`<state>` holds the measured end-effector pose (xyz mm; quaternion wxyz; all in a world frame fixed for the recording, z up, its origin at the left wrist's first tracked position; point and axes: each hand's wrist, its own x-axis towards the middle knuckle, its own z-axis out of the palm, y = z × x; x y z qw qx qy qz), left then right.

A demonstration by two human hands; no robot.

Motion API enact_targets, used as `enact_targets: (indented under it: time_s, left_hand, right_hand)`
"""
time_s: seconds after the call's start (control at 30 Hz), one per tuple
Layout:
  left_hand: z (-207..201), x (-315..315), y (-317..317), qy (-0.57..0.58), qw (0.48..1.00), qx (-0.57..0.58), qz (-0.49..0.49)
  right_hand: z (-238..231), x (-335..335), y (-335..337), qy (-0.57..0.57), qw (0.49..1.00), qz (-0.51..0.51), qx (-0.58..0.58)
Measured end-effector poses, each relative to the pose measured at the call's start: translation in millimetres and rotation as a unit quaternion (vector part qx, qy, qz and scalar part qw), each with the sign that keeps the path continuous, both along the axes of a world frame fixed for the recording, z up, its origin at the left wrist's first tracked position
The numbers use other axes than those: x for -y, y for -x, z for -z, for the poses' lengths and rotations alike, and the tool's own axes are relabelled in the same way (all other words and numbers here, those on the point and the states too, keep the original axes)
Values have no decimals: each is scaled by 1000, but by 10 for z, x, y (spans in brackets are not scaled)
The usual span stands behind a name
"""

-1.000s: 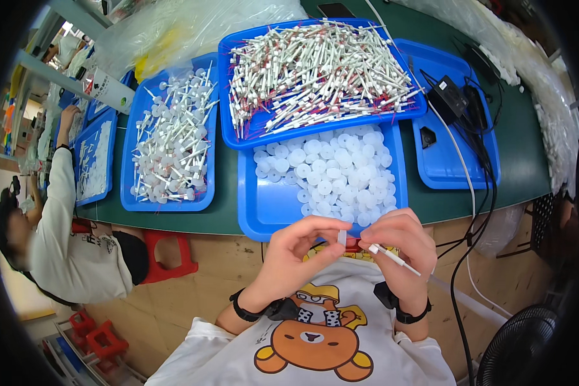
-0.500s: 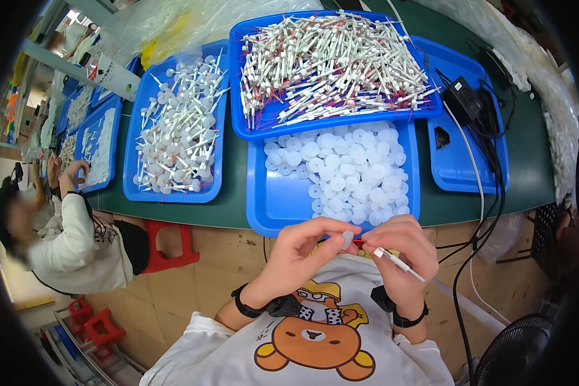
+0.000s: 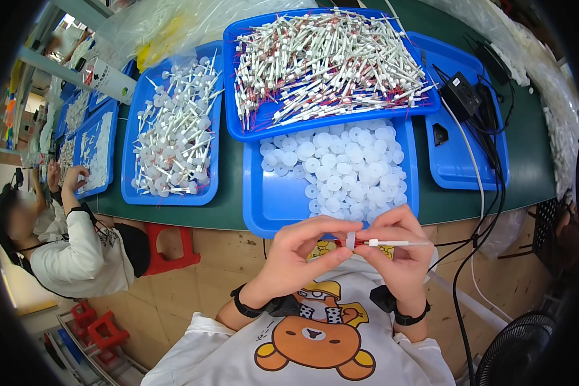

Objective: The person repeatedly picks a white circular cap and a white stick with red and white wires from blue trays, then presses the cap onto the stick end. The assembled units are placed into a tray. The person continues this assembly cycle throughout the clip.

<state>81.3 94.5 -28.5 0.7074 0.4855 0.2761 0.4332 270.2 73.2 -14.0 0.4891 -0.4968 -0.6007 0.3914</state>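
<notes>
Between the thumb and forefinger of my left hand (image 3: 307,249) is a small translucent white disc (image 3: 350,240), seen edge-on. My right hand (image 3: 400,251) pinches the red wires of a thin white stick-shaped part (image 3: 392,243), whose slim end points right. The red wires reach to the disc, close to its middle; whether they pass through it I cannot tell. Both hands are held in front of my chest, just off the near rim of a blue tray (image 3: 273,204) that holds many loose translucent discs (image 3: 347,161).
A blue tray (image 3: 237,122) heaped with white wired sticks overlaps the disc tray. To the left, another tray (image 3: 130,174) holds sticks with discs on them. A tray (image 3: 457,164) with black adapters and cables (image 3: 463,96) lies right. A person (image 3: 77,238) sits far left.
The stick in my right hand has swung from slanting down to nearly level, in line with the disc. My hands have come closer together, and the red wires now show beside the disc.
</notes>
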Motion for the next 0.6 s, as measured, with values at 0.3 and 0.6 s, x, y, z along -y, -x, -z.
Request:
enact_targets:
  time_s: [0.3, 0.6]
  left_hand:
    - [25, -16, -45, 51, 999, 17, -8]
    - [-6, -64, 22, 18, 1000, -22, 5]
  right_hand:
    - [-193, 50, 53, 161, 977, 29, -136]
    - [-256, -49, -123, -28, 988, -50, 146]
